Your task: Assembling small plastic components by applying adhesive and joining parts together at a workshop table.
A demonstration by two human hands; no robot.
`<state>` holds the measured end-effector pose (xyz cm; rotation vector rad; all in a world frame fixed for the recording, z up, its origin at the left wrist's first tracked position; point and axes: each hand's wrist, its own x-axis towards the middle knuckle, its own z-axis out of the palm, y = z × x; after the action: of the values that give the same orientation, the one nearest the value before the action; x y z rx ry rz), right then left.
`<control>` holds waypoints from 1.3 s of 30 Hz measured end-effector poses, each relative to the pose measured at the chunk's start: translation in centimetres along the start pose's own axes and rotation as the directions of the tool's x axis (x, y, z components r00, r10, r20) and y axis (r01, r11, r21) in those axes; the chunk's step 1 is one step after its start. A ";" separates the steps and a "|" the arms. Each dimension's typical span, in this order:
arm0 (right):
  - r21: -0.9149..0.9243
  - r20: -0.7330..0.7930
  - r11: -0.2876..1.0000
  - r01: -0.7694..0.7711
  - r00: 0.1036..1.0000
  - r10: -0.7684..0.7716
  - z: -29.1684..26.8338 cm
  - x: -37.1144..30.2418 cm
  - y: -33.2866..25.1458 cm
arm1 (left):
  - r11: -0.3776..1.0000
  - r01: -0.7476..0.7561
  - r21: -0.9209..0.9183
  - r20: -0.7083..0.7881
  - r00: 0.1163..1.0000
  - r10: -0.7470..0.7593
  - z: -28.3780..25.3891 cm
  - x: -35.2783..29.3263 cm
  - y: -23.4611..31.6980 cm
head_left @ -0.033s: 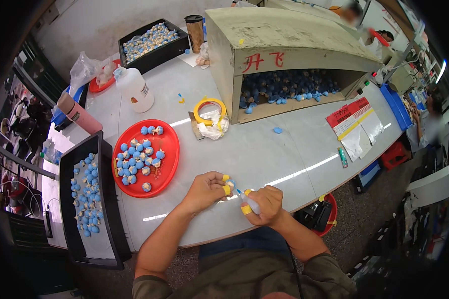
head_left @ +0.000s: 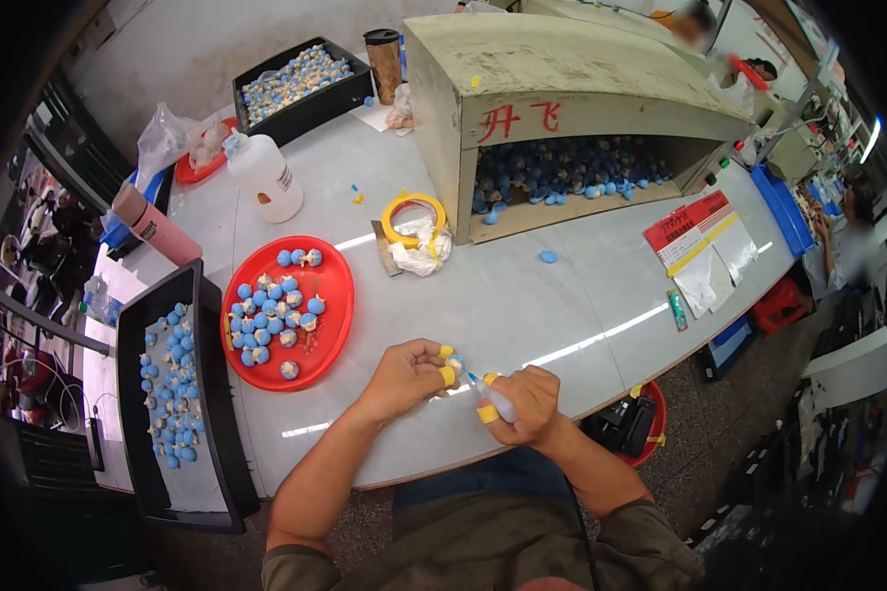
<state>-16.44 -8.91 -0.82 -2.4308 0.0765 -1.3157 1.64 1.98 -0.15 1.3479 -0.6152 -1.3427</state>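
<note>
Near the front edge of the table, my left hand [head_left: 406, 379] pinches a small blue and cream figure piece [head_left: 454, 362] between thumb and forefinger. My right hand [head_left: 530, 402] is closed round a small translucent squeeze bottle [head_left: 501, 402], its blue nozzle pointing at the piece. Nozzle and piece are very close; whether they touch I cannot tell. Yellow tape wraps several fingertips on both hands. To the left of my hands, a round red tray [head_left: 337, 340] holds several blue and cream ball-shaped pieces [head_left: 289, 369].
A black bin [head_left: 222, 433] with similar pieces stands at the left; another black bin [head_left: 315, 116] is at the back. A beige metal box [head_left: 443, 148] full of blue parts rises behind. Around the table are a white bottle [head_left: 271, 182], yellow tape roll [head_left: 394, 231] and red-white packet [head_left: 688, 229].
</note>
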 end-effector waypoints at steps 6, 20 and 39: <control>0.031 -0.050 0.999 -0.034 0.998 0.035 0.3 -0.1 0.3 | 0.997 0.021 0.069 0.033 0.999 -0.023 -0.3 0.1 -0.3; 0.027 -0.002 0.999 -0.042 0.999 0.042 0.1 0.5 0.0 | 0.996 0.014 0.092 0.021 1.000 -0.016 0.0 0.0 -0.3; -0.001 -0.010 0.999 -0.045 0.999 0.045 0.0 0.1 0.1 | 0.998 0.023 0.065 -0.013 1.000 -0.022 0.3 0.0 0.2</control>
<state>-16.35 -9.08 -0.75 -2.4097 0.1341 -1.3079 1.41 1.85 0.10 1.4179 -0.6421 -1.3415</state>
